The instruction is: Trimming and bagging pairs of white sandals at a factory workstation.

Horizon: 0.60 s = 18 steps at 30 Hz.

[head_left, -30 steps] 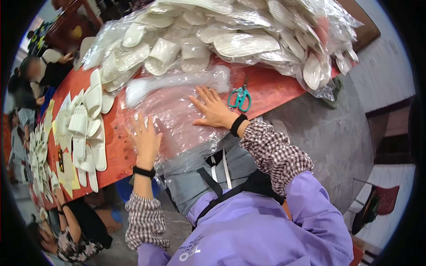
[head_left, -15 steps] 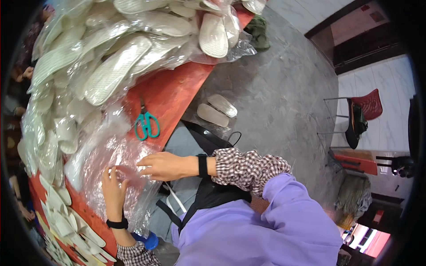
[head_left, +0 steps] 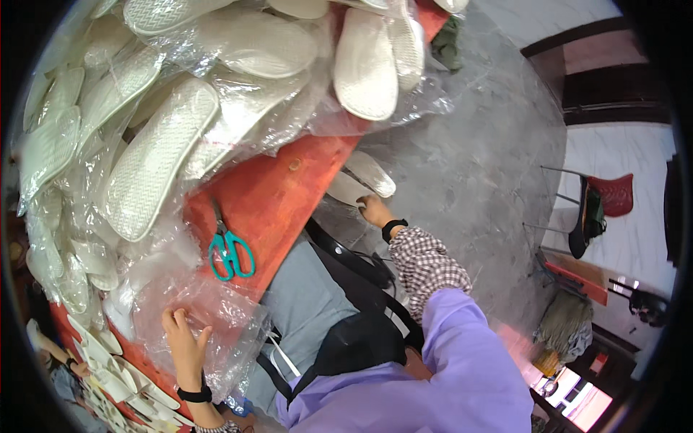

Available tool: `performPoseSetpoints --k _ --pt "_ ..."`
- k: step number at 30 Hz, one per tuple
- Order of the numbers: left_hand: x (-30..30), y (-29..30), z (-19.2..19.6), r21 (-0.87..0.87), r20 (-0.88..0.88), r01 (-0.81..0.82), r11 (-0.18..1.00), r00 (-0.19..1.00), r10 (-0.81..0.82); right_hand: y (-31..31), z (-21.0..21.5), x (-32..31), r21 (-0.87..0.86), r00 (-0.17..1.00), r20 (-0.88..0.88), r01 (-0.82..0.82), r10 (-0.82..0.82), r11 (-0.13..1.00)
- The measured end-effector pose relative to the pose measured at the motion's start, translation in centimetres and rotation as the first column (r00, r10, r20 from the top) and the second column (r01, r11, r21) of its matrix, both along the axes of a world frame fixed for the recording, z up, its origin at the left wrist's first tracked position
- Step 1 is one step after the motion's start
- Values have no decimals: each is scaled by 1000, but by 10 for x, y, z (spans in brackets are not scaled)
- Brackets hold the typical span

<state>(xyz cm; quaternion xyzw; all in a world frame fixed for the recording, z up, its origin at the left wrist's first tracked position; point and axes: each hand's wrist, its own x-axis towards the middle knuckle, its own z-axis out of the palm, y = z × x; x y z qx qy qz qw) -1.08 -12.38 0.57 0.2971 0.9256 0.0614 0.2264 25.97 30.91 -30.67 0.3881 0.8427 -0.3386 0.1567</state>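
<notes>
My left hand (head_left: 186,349) rests on a heap of clear plastic bags (head_left: 216,307) at the table's near edge, thumb apart from slightly bent fingers. Stretched down past the table's right edge, my right hand (head_left: 377,212) has its thumb and fingers closed at the near end of a pair of pale slippers (head_left: 372,174). These lie low by the floor, with clear film around them. Teal-handled scissors (head_left: 232,254) lie on the red tabletop (head_left: 292,180), beyond my left hand.
Bagged white slippers (head_left: 162,159) pile up over the far and left table. Loose pale soles (head_left: 119,368) lie at lower left, near another person's hand (head_left: 78,368). A black bag (head_left: 354,263) lies beside my lap. A red-backed chair (head_left: 610,195) stands on the grey floor (head_left: 476,187) at right.
My right hand has left the plastic bags and moved right and away to the slippers below the table edge. My left hand stays at the bags. The view has shifted closer to the pile.
</notes>
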Motion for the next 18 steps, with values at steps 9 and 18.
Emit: performPoseSetpoints --k 9,18 --pt "-13 -1 17 -98 79 -40 994 996 47 -114 -87 -182 221 739 -573 -277 354 935" --pt "-3 1 -2 -140 70 0 990 997 10 -384 -48 -370 51 284 -916 -617 282 786"
